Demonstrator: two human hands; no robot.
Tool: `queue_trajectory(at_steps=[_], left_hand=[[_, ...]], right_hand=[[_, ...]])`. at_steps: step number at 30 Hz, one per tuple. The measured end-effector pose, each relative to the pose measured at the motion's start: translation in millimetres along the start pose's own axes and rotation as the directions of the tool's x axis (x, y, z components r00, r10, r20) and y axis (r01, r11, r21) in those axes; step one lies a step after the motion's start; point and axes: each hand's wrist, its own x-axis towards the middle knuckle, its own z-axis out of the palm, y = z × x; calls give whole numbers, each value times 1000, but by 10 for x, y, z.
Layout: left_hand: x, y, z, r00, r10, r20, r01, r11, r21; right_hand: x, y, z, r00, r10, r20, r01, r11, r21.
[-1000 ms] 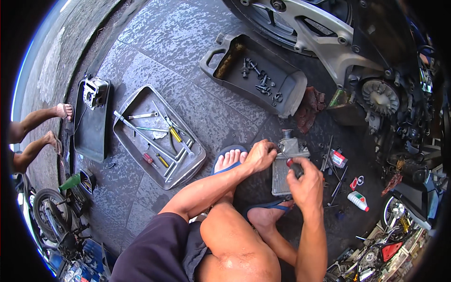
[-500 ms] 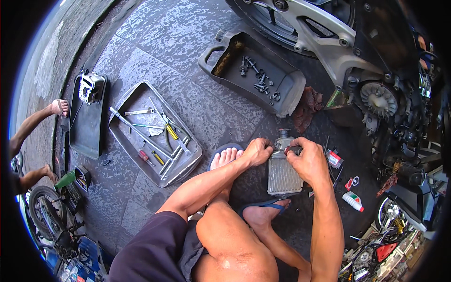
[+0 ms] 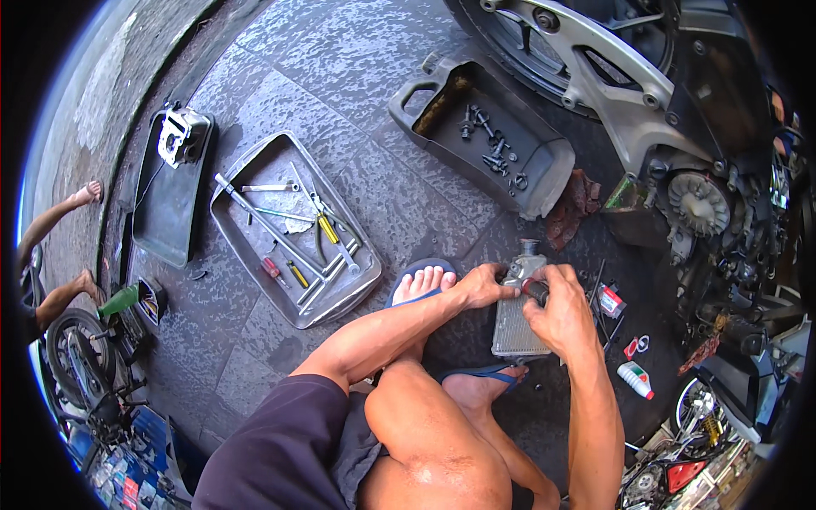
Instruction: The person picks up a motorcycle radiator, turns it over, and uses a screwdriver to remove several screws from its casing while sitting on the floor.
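Note:
A small metal radiator (image 3: 517,330) lies on the dark floor in front of me, its finned face up and its capped neck (image 3: 529,247) pointing away. My left hand (image 3: 484,286) is closed at the radiator's upper left corner, thumb and fingers gripping its edge. Over the upper right part, my right hand (image 3: 557,308) pinches a short, dark, round piece with a reddish edge (image 3: 536,291). What kind of piece it is cannot be made out, and the fingers cover part of it. The radiator's right side is partly hidden under that hand.
A tray of wrenches, pliers and screwdrivers (image 3: 223,228) lies left. Ahead stands a cut-open jug (image 3: 531,144) holding bolts, beside a reddish rag (image 3: 574,208). A partly dismantled motorcycle (image 3: 629,110) fills the far right. A white bottle (image 3: 634,380) lies right; another person's foot (image 3: 87,193) shows far left.
The view has shifted, so the surroundings sit farther right and the far-left tray slightly higher. Both hands stay at the radiator's upper end; the right still holds the dark piece.

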Motion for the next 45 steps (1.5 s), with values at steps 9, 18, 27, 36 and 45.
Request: queue_trajectory(at_steps=[9,18,27,36,45], left_hand=[[-150,16,224,987,120,-112,-119,993,11],[-374,650,440,911,409,-59,-374,876,304],[-513,624,689,783,620,47,-598,730,332],[-641,597,664,809,574,131,-579,735,354],[-708,543,659,787,594,166,-607,695,386]], right_hand=[[-566,-38,24,986,29,-166,-71,964,-257],[-1729,51,204,828,306,-471,-263,952,156],[-2265,76,438,705,674,-221,-369,615,697],[-2422,42,822,640,755,-140,-304,416,857],[-2360,58,922,722,689,-66,-193,292,937]])
